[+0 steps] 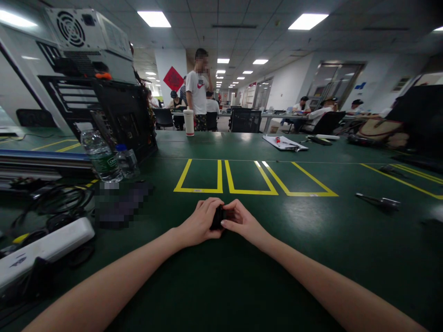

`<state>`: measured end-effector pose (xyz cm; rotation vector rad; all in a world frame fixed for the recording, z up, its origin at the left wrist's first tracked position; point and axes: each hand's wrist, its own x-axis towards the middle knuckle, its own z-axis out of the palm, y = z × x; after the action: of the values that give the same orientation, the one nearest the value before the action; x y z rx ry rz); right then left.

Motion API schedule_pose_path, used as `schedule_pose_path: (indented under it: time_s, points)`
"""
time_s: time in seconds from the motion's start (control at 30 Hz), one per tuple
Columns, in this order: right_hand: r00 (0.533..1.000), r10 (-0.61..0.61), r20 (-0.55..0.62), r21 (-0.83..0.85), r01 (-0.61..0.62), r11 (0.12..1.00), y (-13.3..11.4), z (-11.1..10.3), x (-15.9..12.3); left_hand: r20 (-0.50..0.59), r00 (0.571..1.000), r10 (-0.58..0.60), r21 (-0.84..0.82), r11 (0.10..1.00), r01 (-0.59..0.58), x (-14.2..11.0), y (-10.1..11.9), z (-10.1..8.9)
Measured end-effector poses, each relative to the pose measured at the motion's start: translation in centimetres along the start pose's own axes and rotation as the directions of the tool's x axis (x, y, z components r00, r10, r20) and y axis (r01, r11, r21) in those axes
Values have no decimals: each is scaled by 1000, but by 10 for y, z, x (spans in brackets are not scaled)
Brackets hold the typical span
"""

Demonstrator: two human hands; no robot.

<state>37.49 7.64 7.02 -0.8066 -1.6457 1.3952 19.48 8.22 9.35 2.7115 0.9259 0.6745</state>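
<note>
Both hands meet in front of me, just above the dark green table (221, 286). My left hand (200, 223) is closed round a small black object (217, 218) that is mostly covered by fingers, so its kind cannot be made out. Curled inward from the other side, my right hand (248, 225) has its thumb and fingertips at the object's right edge. Beyond the hands lie yellow tape outlines (198, 190) on the tabletop.
Computer hardware with a power supply on top (88, 30), a large water bottle (100, 154) and a smaller one (127, 161) stand left. Nearer lie cables and a white power strip (48, 249). A screwdriver-like tool (379, 201), clipboard (285, 143) and white cup (188, 122) are beyond.
</note>
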Motion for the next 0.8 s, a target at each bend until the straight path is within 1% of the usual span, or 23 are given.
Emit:
schedule_pose_path:
  time_s: [0.07,0.23,0.4,0.57,0.8]
  points:
    - [1000,7,-11,3,-7,1000,0,1,0,4,1000,5,-4,1000,-5,0,0,-1]
    - [998,47,-45,-55,-49,997,-3,1,-1,8,1000,0,-13,1000,0,-1,2,-3]
    - [996,83,-21,-56,-84,995,-3,-1,-1,24,1000,-14,-14,1000,14,-1,3,-3]
    - [999,51,16,-33,-50,998,-6,0,-2,33,999,-18,-11,1000,19,-1,2,-2]
    - [999,34,-25,-23,-34,999,-3,1,1,12,1000,9,9,1000,-9,-1,0,-1]
